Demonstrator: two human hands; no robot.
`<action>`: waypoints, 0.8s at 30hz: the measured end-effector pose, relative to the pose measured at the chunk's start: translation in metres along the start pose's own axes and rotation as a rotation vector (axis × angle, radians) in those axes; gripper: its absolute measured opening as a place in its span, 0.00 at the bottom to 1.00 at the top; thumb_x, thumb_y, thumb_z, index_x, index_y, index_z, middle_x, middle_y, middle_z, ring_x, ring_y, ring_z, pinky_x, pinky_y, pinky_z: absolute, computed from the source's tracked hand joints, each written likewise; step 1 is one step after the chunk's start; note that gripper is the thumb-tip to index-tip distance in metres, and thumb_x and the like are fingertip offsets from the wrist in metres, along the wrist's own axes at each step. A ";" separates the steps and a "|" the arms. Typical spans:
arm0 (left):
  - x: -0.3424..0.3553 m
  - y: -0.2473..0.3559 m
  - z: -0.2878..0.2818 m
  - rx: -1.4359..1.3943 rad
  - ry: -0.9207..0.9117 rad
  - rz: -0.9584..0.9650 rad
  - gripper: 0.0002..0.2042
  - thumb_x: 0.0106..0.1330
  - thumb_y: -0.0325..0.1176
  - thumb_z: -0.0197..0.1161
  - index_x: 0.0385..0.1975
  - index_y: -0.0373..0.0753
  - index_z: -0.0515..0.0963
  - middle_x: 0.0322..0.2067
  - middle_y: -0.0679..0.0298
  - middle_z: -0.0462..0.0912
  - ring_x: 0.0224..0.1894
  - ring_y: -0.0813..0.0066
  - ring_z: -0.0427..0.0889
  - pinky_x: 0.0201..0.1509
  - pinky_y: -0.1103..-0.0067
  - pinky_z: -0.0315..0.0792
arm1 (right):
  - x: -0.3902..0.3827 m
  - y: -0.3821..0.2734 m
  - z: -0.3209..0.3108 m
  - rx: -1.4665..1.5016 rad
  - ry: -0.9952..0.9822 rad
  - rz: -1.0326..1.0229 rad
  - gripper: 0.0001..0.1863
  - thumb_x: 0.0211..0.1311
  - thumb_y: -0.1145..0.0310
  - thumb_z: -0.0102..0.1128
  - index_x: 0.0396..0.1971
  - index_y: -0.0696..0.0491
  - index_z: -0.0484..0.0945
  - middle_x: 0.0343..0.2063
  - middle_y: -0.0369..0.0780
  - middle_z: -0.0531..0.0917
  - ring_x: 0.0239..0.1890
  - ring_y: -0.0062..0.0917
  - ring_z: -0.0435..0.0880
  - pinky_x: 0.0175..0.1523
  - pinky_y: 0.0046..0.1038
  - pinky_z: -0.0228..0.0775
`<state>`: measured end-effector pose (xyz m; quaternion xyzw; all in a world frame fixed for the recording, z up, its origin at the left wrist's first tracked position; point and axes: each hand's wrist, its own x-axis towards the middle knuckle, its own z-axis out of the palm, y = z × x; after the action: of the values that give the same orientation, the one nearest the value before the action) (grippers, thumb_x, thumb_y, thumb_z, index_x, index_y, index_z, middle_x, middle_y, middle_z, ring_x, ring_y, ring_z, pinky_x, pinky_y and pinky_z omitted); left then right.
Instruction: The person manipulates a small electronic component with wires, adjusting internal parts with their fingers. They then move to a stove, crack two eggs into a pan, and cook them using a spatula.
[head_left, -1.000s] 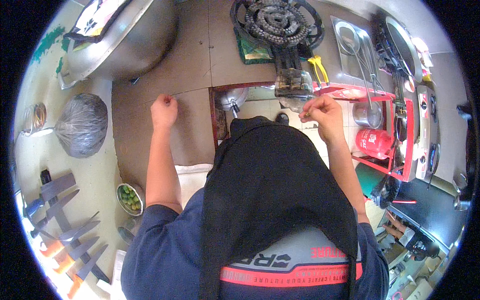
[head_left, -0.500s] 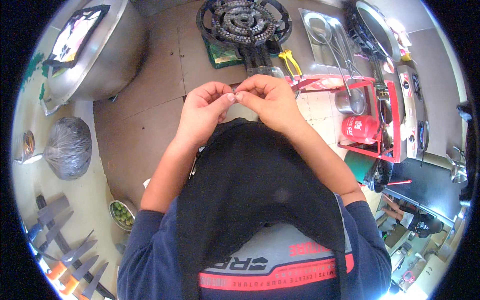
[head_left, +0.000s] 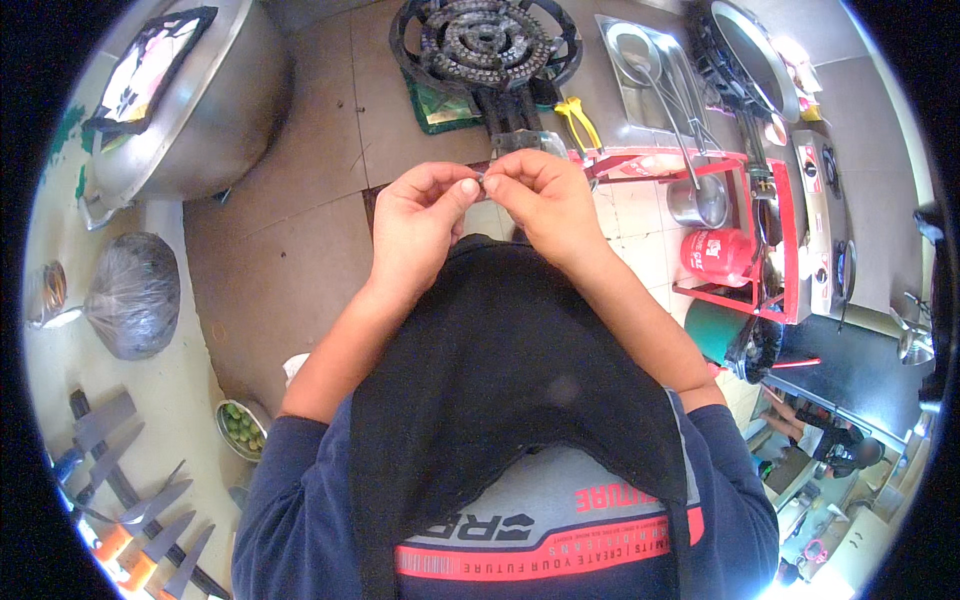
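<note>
From afar I see a brown worktop, burner, pliers, big pot, knives along the wall, my left grip and right grip pinched closed, on what I cannot tell.

Black apron, yellow-handled pliers, red cylinder, black-edged patterned cloth

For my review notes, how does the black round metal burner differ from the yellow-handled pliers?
Size: the black round metal burner is far larger than the yellow-handled pliers. Shape: the burner has concentric rings; the pliers have two slim handles. Colour: the burner is dark, the pliers' handles bright yellow. Both lie ahead of the person's left hand and right hand.
</note>
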<state>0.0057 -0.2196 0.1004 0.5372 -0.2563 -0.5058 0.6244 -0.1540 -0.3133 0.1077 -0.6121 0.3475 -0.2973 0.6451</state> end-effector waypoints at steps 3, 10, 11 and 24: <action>0.000 0.000 -0.002 -0.050 -0.006 -0.049 0.08 0.76 0.29 0.71 0.47 0.33 0.86 0.33 0.65 0.90 0.25 0.87 0.76 0.27 0.85 0.70 | -0.002 -0.002 -0.001 0.155 0.013 0.114 0.05 0.75 0.72 0.69 0.43 0.58 0.86 0.28 0.29 0.84 0.23 0.08 0.71 0.27 0.17 0.58; -0.001 -0.003 -0.001 -0.073 0.017 0.020 0.08 0.75 0.29 0.72 0.47 0.32 0.88 0.35 0.63 0.91 0.25 0.86 0.78 0.27 0.84 0.72 | -0.004 -0.003 -0.002 0.176 0.035 0.119 0.05 0.75 0.71 0.69 0.43 0.57 0.86 0.24 0.28 0.80 0.20 0.08 0.67 0.24 0.17 0.53; 0.000 -0.004 0.001 -0.072 0.014 0.065 0.08 0.74 0.28 0.72 0.47 0.32 0.88 0.36 0.63 0.91 0.25 0.86 0.79 0.27 0.84 0.73 | -0.004 -0.003 -0.002 0.177 0.034 0.115 0.05 0.75 0.71 0.69 0.43 0.57 0.86 0.24 0.28 0.80 0.20 0.08 0.67 0.24 0.17 0.53; -0.002 0.001 0.004 0.465 0.028 0.648 0.09 0.64 0.21 0.76 0.43 0.35 0.89 0.38 0.62 0.92 0.32 0.81 0.85 0.38 0.81 0.78 | -0.008 -0.009 -0.007 0.374 -0.013 0.178 0.05 0.75 0.72 0.69 0.43 0.58 0.85 0.24 0.29 0.80 0.18 0.09 0.68 0.22 0.18 0.53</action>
<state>0.0025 -0.2199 0.1030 0.5624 -0.5118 -0.2035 0.6167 -0.1638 -0.3113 0.1176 -0.4501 0.3349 -0.2945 0.7736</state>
